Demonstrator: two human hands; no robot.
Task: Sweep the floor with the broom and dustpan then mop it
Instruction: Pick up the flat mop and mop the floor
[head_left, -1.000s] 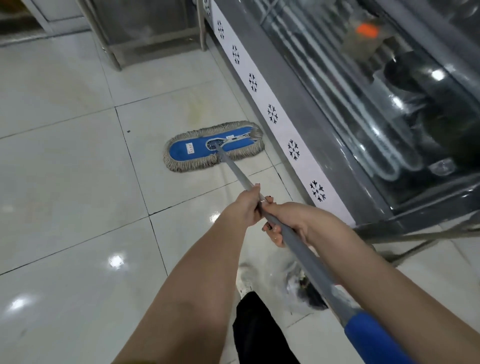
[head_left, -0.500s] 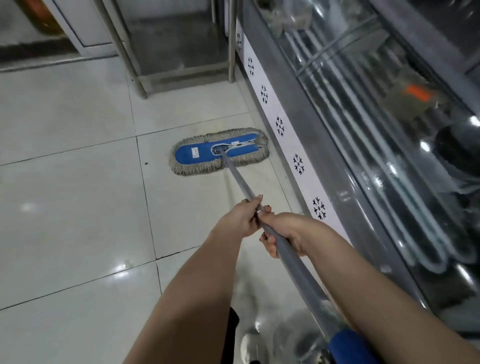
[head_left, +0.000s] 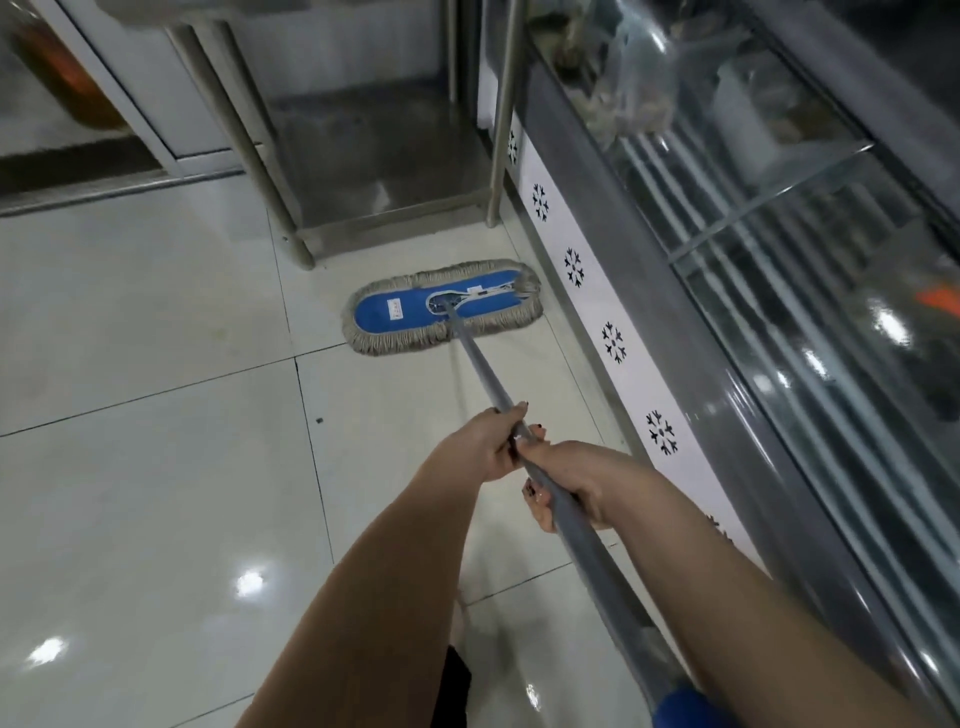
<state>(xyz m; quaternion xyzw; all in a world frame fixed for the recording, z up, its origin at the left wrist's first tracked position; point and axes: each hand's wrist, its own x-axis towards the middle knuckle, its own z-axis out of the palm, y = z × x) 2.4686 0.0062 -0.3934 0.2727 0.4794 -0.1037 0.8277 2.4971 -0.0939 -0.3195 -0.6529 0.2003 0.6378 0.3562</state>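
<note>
Glossy tiled floor (head_left: 156, 493) across left and centre. Glass display case (head_left: 779, 312) down right side. Blue fringed mop (head_left: 415, 312) flat on floor, upper centre, near case base. Grey handle (head_left: 480, 371) gripped at centre by left hand (head_left: 480, 449); right hand (head_left: 576, 480) gripping just below, touching.

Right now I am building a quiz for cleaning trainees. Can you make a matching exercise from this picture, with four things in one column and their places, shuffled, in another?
Things:
1. flat blue mop head with beige fringe
2. left hand
3. right hand
4. white strip with black snowflake marks

Places:
A. along the foot of the glass-fronted display case
B. grips the grey metal handle, nearer the mop head
C. flat on the glossy white tiled floor
D. grips the handle nearer its blue end grip

Pairs: 1-C, 2-B, 3-D, 4-A.
</note>
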